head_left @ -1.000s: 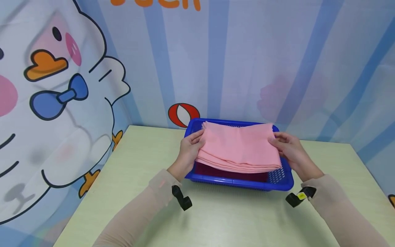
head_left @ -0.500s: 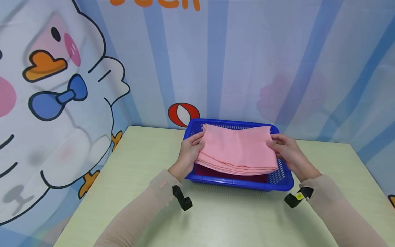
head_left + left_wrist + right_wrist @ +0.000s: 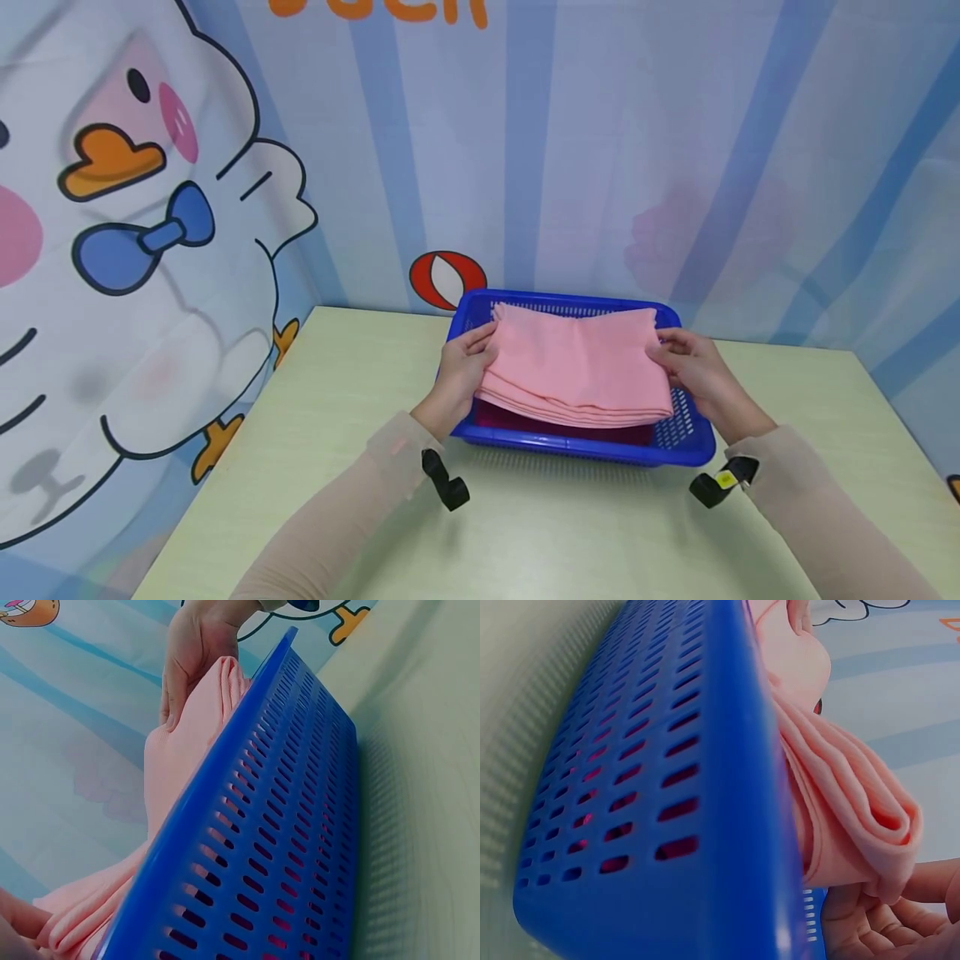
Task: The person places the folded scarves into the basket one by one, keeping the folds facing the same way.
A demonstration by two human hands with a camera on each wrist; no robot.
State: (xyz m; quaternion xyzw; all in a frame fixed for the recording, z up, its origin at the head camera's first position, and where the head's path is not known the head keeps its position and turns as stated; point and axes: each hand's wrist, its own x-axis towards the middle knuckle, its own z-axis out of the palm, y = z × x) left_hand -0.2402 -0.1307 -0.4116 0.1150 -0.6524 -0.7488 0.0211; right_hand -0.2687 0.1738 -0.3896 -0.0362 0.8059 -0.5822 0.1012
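Note:
A folded pink cloth (image 3: 573, 362), several layers thick, spans the top of a blue plastic basket (image 3: 558, 444) in the head view. My left hand (image 3: 461, 367) pinches its left edge, thumb on top. At the opposite edge my right hand (image 3: 693, 367) grips the cloth the same way. Below it, a dark red cloth (image 3: 562, 428) lies inside the basket, mostly hidden. From the right wrist view, the pink cloth's rolled folds (image 3: 855, 787) rise above the basket rim, with my right thumb and fingers (image 3: 930, 881) at the end of the fold.
The basket stands on a pale wooden table (image 3: 337, 375) near its back edge. Behind it hangs a blue striped backdrop (image 3: 585, 150) printed with a cartoon duck (image 3: 150, 250). Black wrist cameras (image 3: 445, 481) are strapped over both sleeves.
The pink cloth has lowered slightly toward the basket, its right side most. My right hand has shifted a little to the left with it, while my left hand has barely moved.

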